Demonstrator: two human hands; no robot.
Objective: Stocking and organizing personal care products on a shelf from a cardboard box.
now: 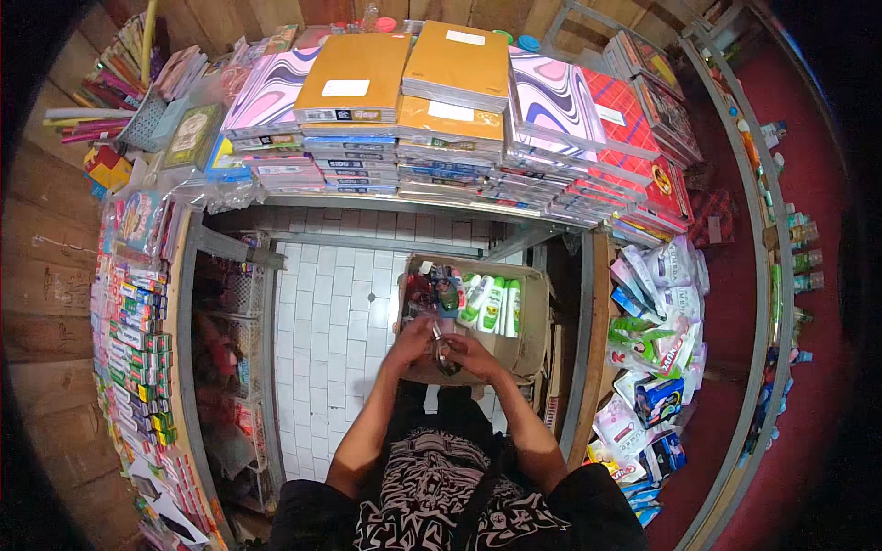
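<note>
Both my hands meet over the near left part of an open cardboard box (pixel 534 351). My left hand (pixel 415 342) and my right hand (pixel 471 355) hold a small bottle (pixel 438 335) between them, its light upper end showing at the fingertips; its exact kind is unclear. Beyond my hands, white bottles with green caps and labels (pixel 491 305) lie side by side in the box. Dark red bottles (pixel 418 286) are packed to their left, partly in shadow. My fingers partly hide what lies under them.
Stacked notebooks (pixel 353 76) fill the shelf ahead. Small toothpaste-like boxes (pixel 141 330) line the left shelf, and plastic packs (pixel 658 392) lie on the right one. Metal shelf frames (pixel 586 310) stand on both sides. White floor tiles (pixel 324 310) show left of the box.
</note>
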